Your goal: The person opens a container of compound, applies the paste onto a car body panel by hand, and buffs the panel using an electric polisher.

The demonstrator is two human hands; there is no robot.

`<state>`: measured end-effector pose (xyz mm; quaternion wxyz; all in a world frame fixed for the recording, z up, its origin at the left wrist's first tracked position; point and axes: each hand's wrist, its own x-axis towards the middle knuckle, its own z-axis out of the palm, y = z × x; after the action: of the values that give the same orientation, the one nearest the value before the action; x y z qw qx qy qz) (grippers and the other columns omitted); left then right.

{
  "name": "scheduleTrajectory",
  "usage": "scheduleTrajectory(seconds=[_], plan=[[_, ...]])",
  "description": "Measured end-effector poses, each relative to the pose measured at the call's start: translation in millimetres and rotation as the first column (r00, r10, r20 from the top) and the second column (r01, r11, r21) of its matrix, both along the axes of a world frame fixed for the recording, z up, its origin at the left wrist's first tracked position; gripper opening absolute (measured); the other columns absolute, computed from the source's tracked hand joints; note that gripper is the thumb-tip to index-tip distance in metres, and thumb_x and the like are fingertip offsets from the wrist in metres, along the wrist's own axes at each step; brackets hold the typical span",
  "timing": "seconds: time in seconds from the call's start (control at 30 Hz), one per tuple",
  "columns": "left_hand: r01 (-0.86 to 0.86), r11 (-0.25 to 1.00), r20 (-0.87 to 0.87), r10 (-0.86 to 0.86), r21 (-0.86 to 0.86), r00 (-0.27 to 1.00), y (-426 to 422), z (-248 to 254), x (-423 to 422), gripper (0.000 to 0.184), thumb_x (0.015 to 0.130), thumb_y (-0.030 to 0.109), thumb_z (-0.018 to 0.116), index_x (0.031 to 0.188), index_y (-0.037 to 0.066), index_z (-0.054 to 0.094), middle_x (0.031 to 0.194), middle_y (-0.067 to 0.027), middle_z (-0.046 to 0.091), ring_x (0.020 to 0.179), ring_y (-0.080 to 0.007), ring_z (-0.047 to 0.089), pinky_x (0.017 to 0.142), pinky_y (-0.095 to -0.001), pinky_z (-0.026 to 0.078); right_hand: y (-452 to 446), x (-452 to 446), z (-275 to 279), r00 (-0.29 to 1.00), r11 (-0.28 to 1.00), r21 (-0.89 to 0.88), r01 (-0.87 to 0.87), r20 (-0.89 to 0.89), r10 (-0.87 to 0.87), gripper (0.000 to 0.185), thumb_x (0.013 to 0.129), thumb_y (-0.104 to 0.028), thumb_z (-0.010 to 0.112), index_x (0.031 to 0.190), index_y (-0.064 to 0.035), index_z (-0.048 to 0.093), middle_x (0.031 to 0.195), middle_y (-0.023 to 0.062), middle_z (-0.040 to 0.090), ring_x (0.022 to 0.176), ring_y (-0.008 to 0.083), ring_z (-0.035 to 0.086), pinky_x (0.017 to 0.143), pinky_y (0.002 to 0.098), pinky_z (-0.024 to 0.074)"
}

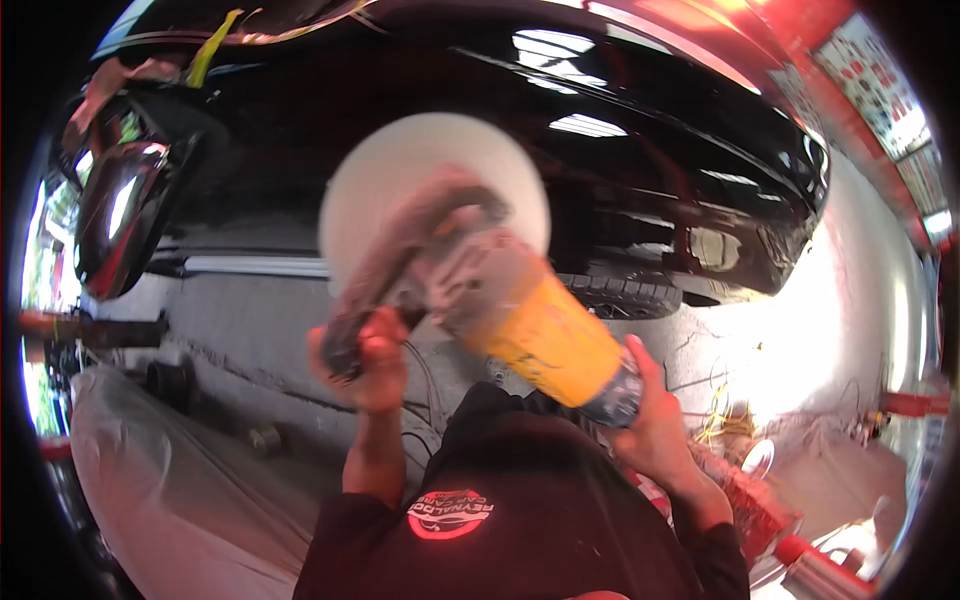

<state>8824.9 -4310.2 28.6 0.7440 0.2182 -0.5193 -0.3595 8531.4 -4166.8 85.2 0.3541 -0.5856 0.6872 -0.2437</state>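
A yellow and grey power polisher (555,335) with a large round white pad (435,160) is held in front of a glossy black car (290,110). My left hand (370,365) is closed round the end of the polisher's curved dark handle (385,250). My right hand (655,425) grips the rear end of the yellow body. The pad overlaps the car's side panel in view; whether it touches the paint cannot be told. The handle and the tool's head hide part of the pad.
The car's side mirror (125,210) juts out at the left. Below the car shows a tire (625,297). A covered object (170,480) lies at lower left. Yellow cable (725,420) and a red stand (750,500) are at lower right.
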Motion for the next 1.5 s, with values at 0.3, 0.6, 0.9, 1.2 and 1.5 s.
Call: scheduleTrajectory(seconds=[0.3, 0.6, 0.9, 1.2, 1.5], plan=[[-0.031, 0.999, 0.123, 0.034, -0.024, 0.992, 5.1, -3.2, 32.1, 0.036, 0.091, 0.026, 0.078, 0.106, 0.004, 0.054, 0.082, -0.0113, 0.064, 0.057, -0.019, 0.055, 0.057, -0.0364, 0.047, -2.4, 25.9, -32.3, 0.998, 0.999, -0.02, -0.039, 0.038, 0.04, 0.094, 0.081, -0.017, 0.078, 0.157, -0.0075, 0.024, 0.121, 0.028, 0.065, 0.108, 0.0465, 0.065, 0.092, 0.0499, 0.0534], [0.186, 0.979, 0.297, -0.154, -0.081, 0.942, 11.7, 9.7, -86.9, 0.036, 0.08, 0.011, 0.085, 0.101, 0.001, 0.058, 0.076, -0.0132, 0.067, 0.064, -0.027, 0.066, 0.065, -0.0386, 0.056, 75.4, -29.8, -60.7, 0.959, 0.959, -0.056, 0.278, 0.07, -0.274, 0.099, 0.077, -0.013, 0.085, 0.155, -0.0024, 0.025, 0.123, 0.0245, 0.068, 0.113, 0.0377, 0.069, 0.096, 0.0413, 0.0542], [0.463, 0.885, 0.536, -0.366, -0.052, 0.761, 1.0, 25.6, -195.0, 0.037, 0.076, 0.008, 0.087, 0.103, -0.002, 0.064, 0.087, -0.0169, 0.073, 0.069, -0.0166, 0.068, 0.065, -0.0304, 0.054, 121.6, -64.6, -74.9, 0.8, 0.799, -0.076, 0.597, 0.134, -0.585, 0.101, 0.069, -0.007, 0.09, 0.15, 0.0002, 0.031, 0.124, 0.022, 0.068, 0.117, 0.0276, 0.067, 0.1, 0.04, 0.0521], [0.137, 0.99, 0.409, -0.114, -0.028, 0.905, 9.2, -2.8, -91.7, 0.046, 0.081, 0.029, 0.088, 0.102, 0.0, 0.059, 0.09, -0.0144, 0.071, 0.078, -0.0285, 0.069, 0.069, -0.0386, 0.056, 79.5, -44.8, -70.1, 0.93, 0.942, -0.035, 0.333, 0.177, -0.322, 0.093, 0.079, -0.007, 0.076, 0.157, -0.0089, 0.026, 0.127, 0.0251, 0.064, 0.113, 0.0424, 0.066, 0.096, 0.044, 0.0538], [0.021, 0.995, 0.294, 0.009, -0.099, 0.956, 0.8, 29.4, -7.5, 0.028, 0.094, 0.021, 0.073, 0.104, 0.004, 0.053, 0.055, -0.0035, 0.048, 0.048, -0.0128, 0.043, 0.058, -0.0335, 0.043, 7.1, -1.8, -73.8, 0.983, 0.995, -0.096, 0.027, 0.185, -0.009, 0.089, 0.08, -0.016, 0.076, 0.156, -0.0086, 0.03, 0.122, 0.0282, 0.063, 0.104, 0.0448, 0.066, 0.087, 0.0483, 0.0552]])
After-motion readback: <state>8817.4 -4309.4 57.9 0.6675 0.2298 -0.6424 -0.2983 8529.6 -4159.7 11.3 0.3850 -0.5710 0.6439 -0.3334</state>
